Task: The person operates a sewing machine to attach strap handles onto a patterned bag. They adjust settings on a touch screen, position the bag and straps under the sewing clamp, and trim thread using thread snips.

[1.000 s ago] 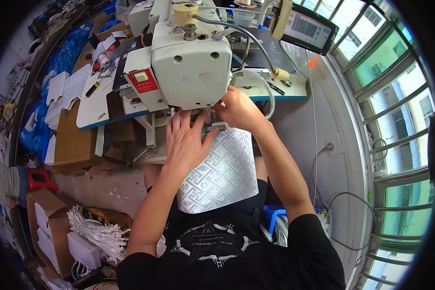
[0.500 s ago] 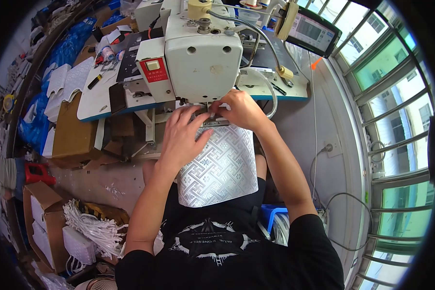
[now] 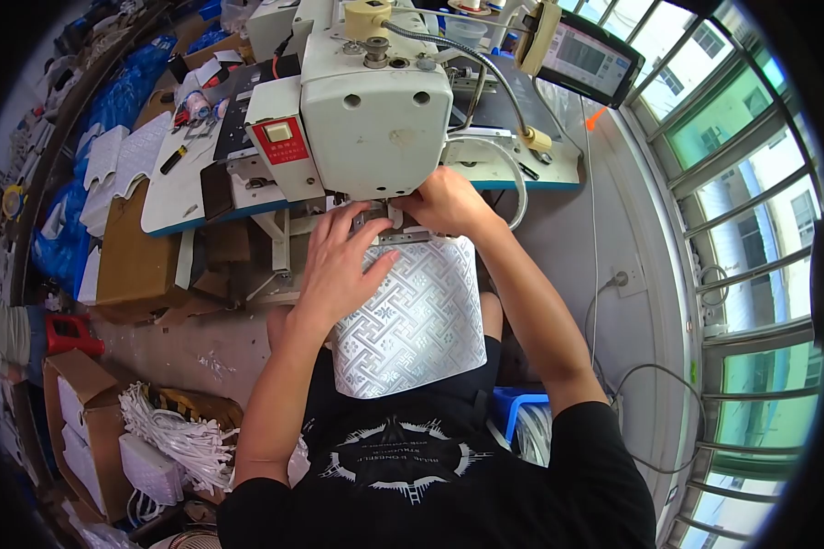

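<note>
A silver-white sheet [image 3: 412, 320] with a geometric and floral pattern hangs over my lap, its far edge at the metal clamp [image 3: 403, 237] of a sewing machine [image 3: 375, 128]. My left hand [image 3: 339, 265] lies over the sheet's upper left part, fingers stretched forward and thumb apart. Its fingertips reach the clamp under the machine head. My right hand [image 3: 444, 206] is at the right side of the needle area, fingers curled inward. Its fingertips are partly hidden by the machine head. A small white piece [image 3: 395, 216] shows beside them; whether they hold it is unclear.
A control screen [image 3: 588, 57] stands at the back right, near the barred windows. Left of the machine, the white worktop [image 3: 169, 197] carries loose tools. Cardboard boxes [image 3: 128, 261] and a bundle of white straps [image 3: 178, 435] are on the left; a blue bin [image 3: 508, 407] stands at my right.
My right fingers have moved slightly forward and are now more hidden by the machine head. My left hand stays in nearly the same place. The whole view has shifted a little.
</note>
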{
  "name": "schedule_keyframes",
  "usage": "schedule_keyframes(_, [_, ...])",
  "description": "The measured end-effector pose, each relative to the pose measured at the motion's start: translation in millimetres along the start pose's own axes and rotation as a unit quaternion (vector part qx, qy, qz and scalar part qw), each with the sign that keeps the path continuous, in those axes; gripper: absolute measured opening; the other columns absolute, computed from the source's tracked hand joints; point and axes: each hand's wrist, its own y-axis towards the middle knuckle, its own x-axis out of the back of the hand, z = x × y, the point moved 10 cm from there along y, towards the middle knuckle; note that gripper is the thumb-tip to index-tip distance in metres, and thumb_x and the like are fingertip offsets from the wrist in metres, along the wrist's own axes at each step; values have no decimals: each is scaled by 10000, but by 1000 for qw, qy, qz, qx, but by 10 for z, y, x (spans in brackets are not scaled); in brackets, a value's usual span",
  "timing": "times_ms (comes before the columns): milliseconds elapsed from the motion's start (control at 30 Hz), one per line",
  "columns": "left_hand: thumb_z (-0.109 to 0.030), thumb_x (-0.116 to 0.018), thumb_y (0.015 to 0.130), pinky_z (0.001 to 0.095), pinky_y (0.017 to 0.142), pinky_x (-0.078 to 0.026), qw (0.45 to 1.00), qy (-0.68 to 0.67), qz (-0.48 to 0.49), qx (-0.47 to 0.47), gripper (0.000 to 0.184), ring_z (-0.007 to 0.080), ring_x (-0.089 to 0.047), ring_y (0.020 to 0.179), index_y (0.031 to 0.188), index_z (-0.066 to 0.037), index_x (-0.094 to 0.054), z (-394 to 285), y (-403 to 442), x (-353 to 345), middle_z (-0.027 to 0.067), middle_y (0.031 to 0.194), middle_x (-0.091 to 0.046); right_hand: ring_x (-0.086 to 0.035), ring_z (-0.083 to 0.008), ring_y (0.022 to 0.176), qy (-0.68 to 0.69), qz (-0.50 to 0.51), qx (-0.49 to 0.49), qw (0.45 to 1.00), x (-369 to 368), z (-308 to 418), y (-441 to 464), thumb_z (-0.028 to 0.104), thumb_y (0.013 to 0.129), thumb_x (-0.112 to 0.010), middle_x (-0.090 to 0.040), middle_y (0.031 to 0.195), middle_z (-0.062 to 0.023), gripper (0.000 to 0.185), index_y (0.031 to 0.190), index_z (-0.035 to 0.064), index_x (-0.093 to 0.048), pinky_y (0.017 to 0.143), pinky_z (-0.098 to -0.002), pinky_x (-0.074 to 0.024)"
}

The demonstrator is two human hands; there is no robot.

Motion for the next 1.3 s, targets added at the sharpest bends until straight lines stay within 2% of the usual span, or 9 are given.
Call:
schedule_keyframes(67, [-300, -777, 900, 495, 1178, -381, 1000, -4, 6, 2, 435, 384, -479, 1372, 1288, -117, -703, 4, 3, -17, 144, 1448, -562, -733, -395, 892, -12, 25, -22, 999, -67, -66, -3, 193, 873, -772, -773, 935, -170, 258, 1106, 83, -763, 803, -472, -581])
schedule_keyframes(200, [-303, -778, 900, 496, 1178, -379, 1000, -13, 24, -2, 435, 391, -475, 1375, 1288, -119, -704, -11, 18, -24, 151, 1444, -560, -731, -401, 903, -8, 17, -31, 999, -138, -123, 31, 242, 890, -730, -766, 927, -184, 208, 1002, 81, -798, 831, -494, -577])
schedule_keyframes(467, [-334, -740, 919, 504, 1148, -383, 999, 24, -15, -18, 453, 378, -483, 1332, 1313, -112, -706, -203, 39, -35, 160, 1401, -565, -738, -394, 937, -32, -7, -31, 999, -52, -57, 12, 273, 870, -758, -771, 975, -188, 246, 1033, 91, -794, 812, -488, -581])
schedule_keyframes(667, [-347, -732, 925, 496, 1107, -408, 999, 46, 4, 8, 459, 351, -500, 1290, 1317, -111, -704, -222, 9, -78, 149, 1368, -572, -733, -395, 953, 16, 54, -63, 996, -201, -305, 75, 286, 849, -794, -771, 987, -181, 298, 1077, 95, -788, 840, -471, -581])
schedule_keyframes(733, [-353, -731, 926, 492, 1100, -412, 998, 60, 3, 29, 458, 345, -503, 1284, 1313, -110, -704, -149, -2, -54, 145, 1360, -575, -727, -364, 1008, 16, 66, -13, 998, -207, -234, 116, 264, 848, -800, -771, 1063, -164, 314, 1123, 113, -784, 873, -448, -574])
schedule_keyframes(833, [-349, -732, 914, 482, 1091, -414, 997, 73, -25, 8, 457, 329, -512, 1258, 1278, -73, -703, -199, -17, -19, 135, 1301, -592, -718, -312, 961, -39, 36, 59, 997, -174, -20, 126, 182, 886, -810, -772, 1031, -133, 294, 1159, 83, -768, 892, -426, -563])
schedule_keyframes(1000, [-344, -742, 895, 471, 1083, -414, 996, 81, -28, -7, 472, 304, -534, 1208, 1246, -32, -698, -256, 33, 10, 124, 1228, -608, -714, -296, 909, -64, 10, 151, 986, -133, 24, 117, 166, 891, -809, -764, 1001, -126, 260, 1129, 71, -767, 838, -417, -574])
schedule_keyframes(1100, [-338, -746, 897, 477, 1084, -415, 998, 55, -22, 0, 481, 299, -545, 1197, 1268, -36, -693, -240, 2, 15, 124, 1215, -614, -707, -262, 857, 29, 31, 86, 995, -161, -97, 89, 124, 894, -800, -758, 973, -119, 223, 1100, 48, -760, 780, -404, -580])
schedule_keyframes(1300, [-349, -743, 896, 467, 1091, -409, 996, 91, 9, 2, 475, 284, -549, 1189, 1240, -26, -692, -281, 31, -22, 115, 1208, -623, -697, -232, 826, 7, 31, 86, 996, -125, -66, 72, 91, 900, -790, -752, 939, -109, 204, 1092, 29, -755, 742, -397, -579])
